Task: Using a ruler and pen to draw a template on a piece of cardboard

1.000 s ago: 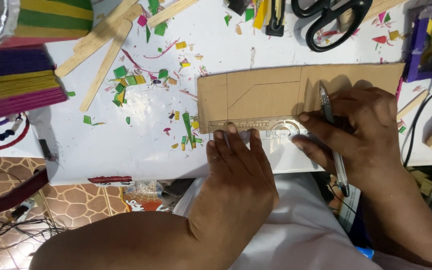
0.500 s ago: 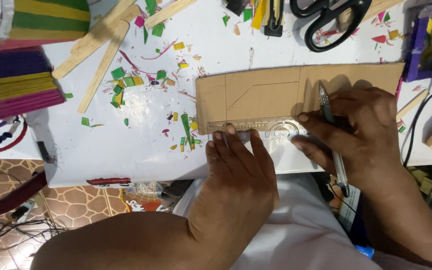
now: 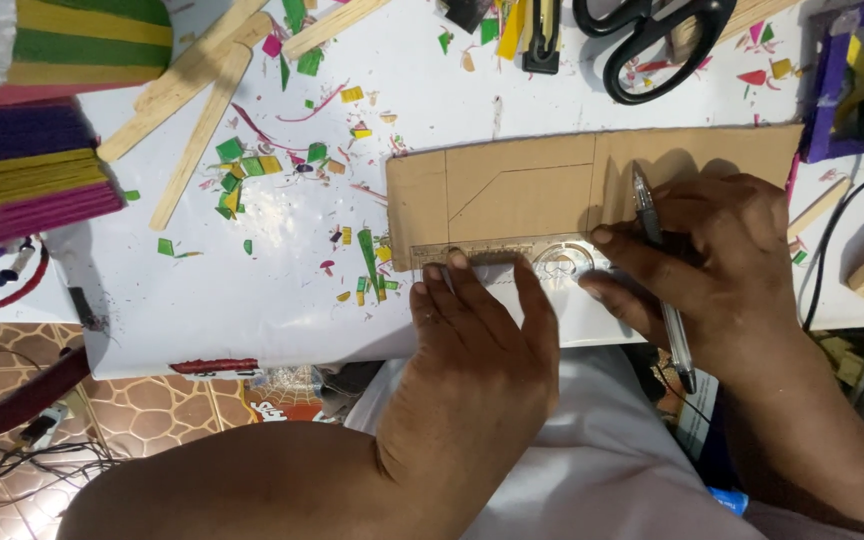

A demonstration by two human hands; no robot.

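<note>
On cardboard (image 3: 552,185): L hand (image 3: 482,330) flat on ruler (image 3: 512,255), R hand (image 3: 712,270) w/ pen (image 3: 657,265)

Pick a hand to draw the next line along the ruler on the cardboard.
Right. The right hand already holds the pen with its tip on the brown cardboard strip, just above the clear plastic ruler. The left hand is busy pressing that ruler flat.

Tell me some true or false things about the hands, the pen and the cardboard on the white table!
1. The left hand presses a clear plastic ruler onto the flat brown cardboard strip. True.
2. The right hand holds scissors. False: it holds a slim grey pen; the black-handled scissors lie untouched at the table's far edge.
3. The cardboard has no lines. False: pen lines already cross it.
4. Small coloured paper scraps litter the white table. True.
</note>
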